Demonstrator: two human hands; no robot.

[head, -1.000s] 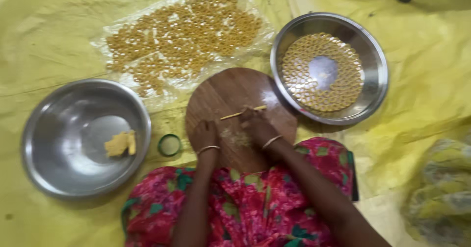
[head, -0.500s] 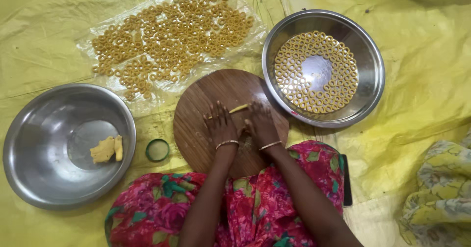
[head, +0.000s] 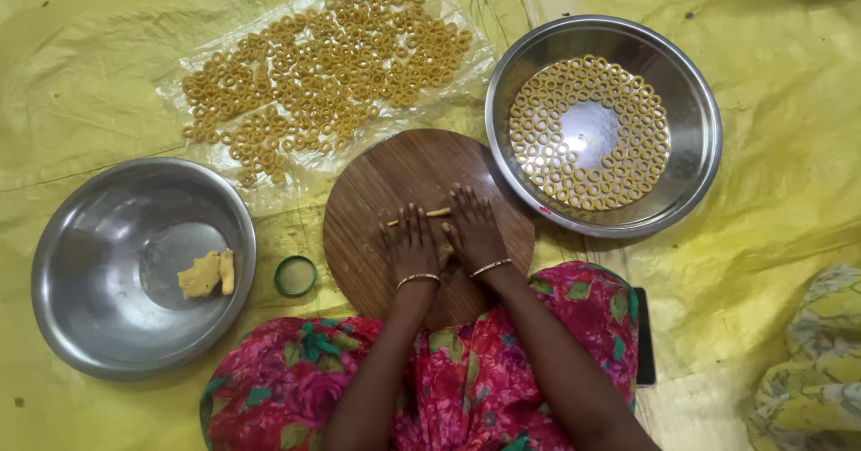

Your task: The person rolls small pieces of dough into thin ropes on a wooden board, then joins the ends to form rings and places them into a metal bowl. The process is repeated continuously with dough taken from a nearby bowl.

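My left hand point(head: 411, 246) and my right hand point(head: 473, 229) lie flat, side by side, on a round wooden board point(head: 377, 191). Under their fingertips lies a thin yellow rope of dough point(head: 437, 212), its ends showing on both sides. Both wrists wear thin bangles. A steel bowl point(head: 108, 325) at the left holds two lumps of yellow dough point(head: 206, 273). At the right, a steel plate point(head: 700, 119) carries several dough rings point(head: 547, 160) set in circles.
A clear plastic sheet point(head: 215, 39) beyond the board bears several more dough rings point(head: 332, 65). A small green ring lid point(head: 295, 275) lies between bowl and board. Yellow sheeting point(head: 789, 236) covers the floor. Patterned cloth point(head: 816, 370) sits at the lower right; my pink floral dress point(head: 296, 379) fills the foreground.
Both hands have slid forward over the dough rope and now press flat on it with fingers together. The view has shifted, so everything sits further right in frame.
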